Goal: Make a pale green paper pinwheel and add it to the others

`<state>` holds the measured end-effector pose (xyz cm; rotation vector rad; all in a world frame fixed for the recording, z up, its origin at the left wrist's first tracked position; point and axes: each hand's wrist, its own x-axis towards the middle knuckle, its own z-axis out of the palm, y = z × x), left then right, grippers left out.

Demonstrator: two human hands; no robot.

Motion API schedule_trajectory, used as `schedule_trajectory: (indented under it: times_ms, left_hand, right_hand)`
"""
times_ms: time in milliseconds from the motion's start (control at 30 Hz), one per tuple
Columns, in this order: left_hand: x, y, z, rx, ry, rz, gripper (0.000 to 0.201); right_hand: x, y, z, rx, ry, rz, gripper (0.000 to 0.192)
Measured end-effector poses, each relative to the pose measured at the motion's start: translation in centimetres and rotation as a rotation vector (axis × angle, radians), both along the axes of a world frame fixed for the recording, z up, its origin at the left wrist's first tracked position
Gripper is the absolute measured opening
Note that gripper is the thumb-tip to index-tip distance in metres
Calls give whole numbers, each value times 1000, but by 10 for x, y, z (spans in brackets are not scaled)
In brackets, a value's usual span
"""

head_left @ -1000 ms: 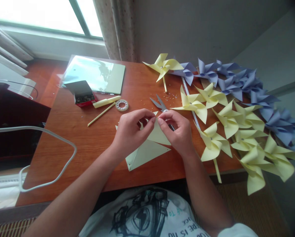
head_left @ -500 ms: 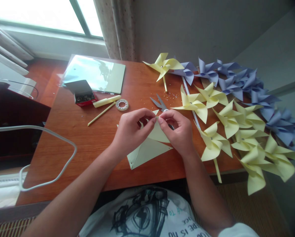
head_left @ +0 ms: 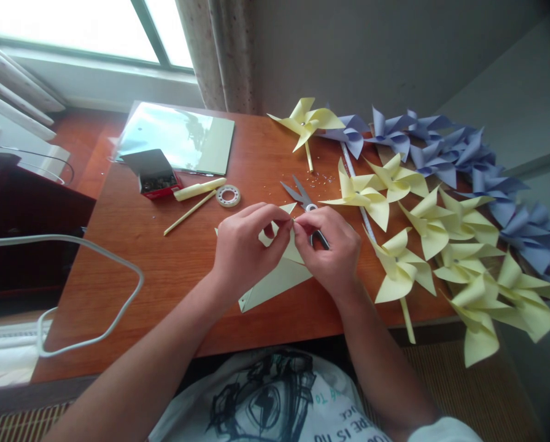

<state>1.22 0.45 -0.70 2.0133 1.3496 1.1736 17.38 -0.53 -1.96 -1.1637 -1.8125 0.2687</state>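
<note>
My left hand (head_left: 250, 239) and my right hand (head_left: 328, 242) meet fingertip to fingertip, both pinching a tiny metal fastener (head_left: 293, 219) whose exact shape is too small to make out. Beneath them lies a pale yellow-green paper (head_left: 275, 284), cut toward its middle, with small holes at its corners; my hands cover much of it. Scissors (head_left: 302, 195) lie with blades apart just beyond my right hand, their handles partly hidden behind it.
A red box (head_left: 162, 191) of small metal pieces, a tape roll (head_left: 228, 196) and rolled paper sticks (head_left: 189, 213) lie left. Behind them is a glossy packet (head_left: 178, 138) of paper. Yellow pinwheels (head_left: 401, 264) and blue pinwheels (head_left: 471, 150) crowd the right. A white cable (head_left: 139, 276) loops at left.
My right hand has turned slightly and its fingers have shifted, showing more of the scissors' dark handle. Both hands still pinch at the same spot, and the paper has shifted slightly.
</note>
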Motion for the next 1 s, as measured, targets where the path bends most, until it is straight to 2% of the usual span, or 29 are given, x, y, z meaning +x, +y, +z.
schedule_trajectory:
  times_ms: [167, 300, 533, 667, 1000]
  left_hand:
    - [-1, 1, 2, -19, -24, -5, 9]
    - [0, 1, 2, -30, -42, 1, 7]
    - [-1, 4, -1, -220, -216, -77, 9]
    - [-1, 4, 1, -174, -175, -76, 8]
    - [0, 3, 3, -74, -38, -46, 8]
  right_hand:
    - [1, 1, -5, 99, -45, 12, 14]
    - [0, 0, -2, 92, -22, 6, 14]
    - [0, -2, 6, -178, 202, -40, 6]
    - [1, -2, 4, -252, 269, -5, 5]
    - [3, 0, 6, -173, 136, -15, 7]
